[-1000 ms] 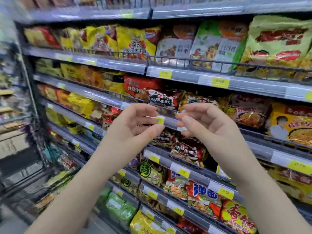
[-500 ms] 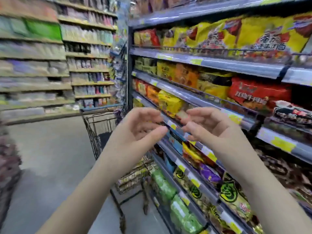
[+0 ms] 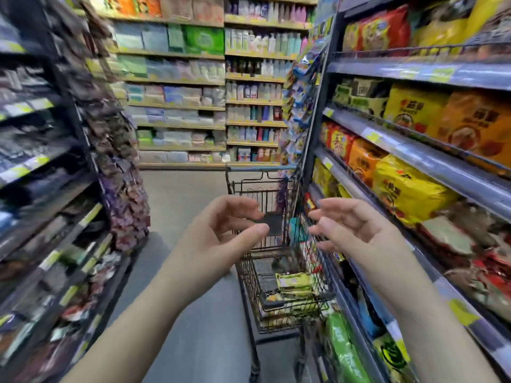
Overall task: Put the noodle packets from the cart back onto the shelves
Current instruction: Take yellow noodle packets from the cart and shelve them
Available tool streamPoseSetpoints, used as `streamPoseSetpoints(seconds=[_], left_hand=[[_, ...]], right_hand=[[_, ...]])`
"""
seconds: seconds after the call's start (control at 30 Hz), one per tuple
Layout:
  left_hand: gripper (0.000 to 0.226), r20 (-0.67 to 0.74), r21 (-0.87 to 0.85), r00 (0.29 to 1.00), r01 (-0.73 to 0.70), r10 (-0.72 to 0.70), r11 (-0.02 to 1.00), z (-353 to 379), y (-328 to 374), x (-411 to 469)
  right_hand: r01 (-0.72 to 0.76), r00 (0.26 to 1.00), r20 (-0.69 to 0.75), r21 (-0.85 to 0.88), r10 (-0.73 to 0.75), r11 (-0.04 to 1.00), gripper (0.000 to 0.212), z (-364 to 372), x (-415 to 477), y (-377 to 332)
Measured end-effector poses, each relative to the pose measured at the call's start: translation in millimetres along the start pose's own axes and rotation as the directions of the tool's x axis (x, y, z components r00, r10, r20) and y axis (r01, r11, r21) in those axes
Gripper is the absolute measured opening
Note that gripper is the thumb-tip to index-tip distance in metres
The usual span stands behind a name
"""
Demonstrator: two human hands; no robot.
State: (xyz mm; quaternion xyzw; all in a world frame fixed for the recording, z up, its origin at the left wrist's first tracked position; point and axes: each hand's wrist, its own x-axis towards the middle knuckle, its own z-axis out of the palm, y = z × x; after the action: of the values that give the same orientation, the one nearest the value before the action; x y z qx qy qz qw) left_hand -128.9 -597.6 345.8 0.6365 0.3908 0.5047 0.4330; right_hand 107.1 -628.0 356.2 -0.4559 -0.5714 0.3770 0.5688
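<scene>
The yellow-green noodle packets lie in the basket of the wire cart, low and well beyond both hands. The left hand and right hand hover empty above it, fingers loosely curled and spread. The packets look light, crinkly and crushable, best pinched by an edge or flat across the faces.

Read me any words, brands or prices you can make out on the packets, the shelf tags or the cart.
No text reads with certainty; the picture is motion-blurred.
Yellow noodle packets on the right shelves: large printed characters, too blurred to read.
Orange packets: print blurred.
Yellow price tags on the shelf rails: too small and blurred.
Packets in the cart: print unreadable.
Cart: no sign visible.
</scene>
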Motion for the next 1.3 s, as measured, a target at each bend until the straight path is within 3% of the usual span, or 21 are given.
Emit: streamPoseSetpoints(seconds=[0.23,0.53,1.17,1.3], left_hand=[[0.038,-0.067,0.031,0.992,0.109,-0.106,0.994,41.1,-44.1,86.6],[0.041,-0.080,0.007,0.973,0.217,-0.216,0.976,58.9,-103.8,170.1],[0.036,0.159,-0.054,0.923,0.363,-0.351,0.930,9.3,-279.0,418.0],[0.039,0.192,-0.032,0.897,0.411,-0.399,0.911,14.0,-312.9,448.2]], right_hand=[[-0.078,0.993,0.090,0.014,0.076,0.997,0.044,-52.8,97.8,54.6],[-0.177,0.973,0.157,0.045,0.168,0.983,0.043,-64.6,189.7,116.2],[-0.354,0.930,0.102,-0.012,0.354,0.935,0.033,-12.0,418.7,260.5],[-0.414,0.909,0.064,0.024,0.412,0.910,0.041,-14.5,438.2,304.3]])
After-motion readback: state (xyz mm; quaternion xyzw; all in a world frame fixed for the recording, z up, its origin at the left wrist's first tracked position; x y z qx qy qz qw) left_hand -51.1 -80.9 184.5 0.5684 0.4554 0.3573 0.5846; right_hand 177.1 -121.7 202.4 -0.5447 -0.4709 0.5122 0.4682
